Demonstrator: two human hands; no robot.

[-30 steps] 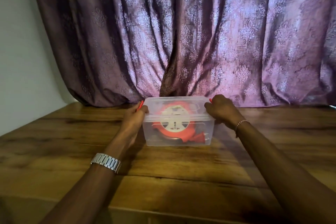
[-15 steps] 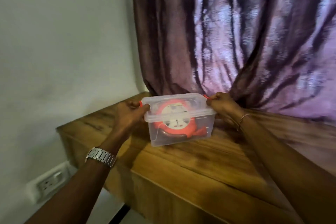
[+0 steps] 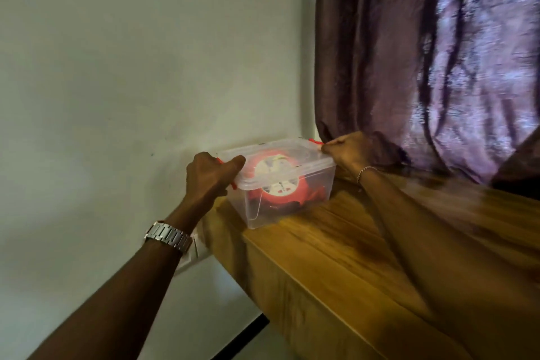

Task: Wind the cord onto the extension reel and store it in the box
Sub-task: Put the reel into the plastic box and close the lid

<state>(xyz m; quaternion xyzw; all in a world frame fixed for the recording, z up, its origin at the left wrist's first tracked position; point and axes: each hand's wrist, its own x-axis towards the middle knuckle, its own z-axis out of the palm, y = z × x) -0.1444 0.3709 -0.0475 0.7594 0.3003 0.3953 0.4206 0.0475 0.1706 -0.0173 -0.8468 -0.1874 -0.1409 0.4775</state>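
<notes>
A clear plastic box (image 3: 318, 181) with its lid on and red side latches sits at the far left corner of the wooden table (image 3: 365, 257), close to the wall. Inside it lies the red extension reel (image 3: 280, 184) with a white socket face. My left hand (image 3: 210, 175) grips the box's left end at the latch. At the right end, my right hand (image 3: 349, 152) is closed on the other latch.
A pale wall (image 3: 146, 82) rises directly behind and left of the box. A purple curtain (image 3: 438, 67) hangs at the back right, touching the table. A white wall socket (image 3: 190, 257) shows under my left wrist.
The box, held in both hands, has moved from the table's middle to its left corner by the wall. My view has swung left with it.
</notes>
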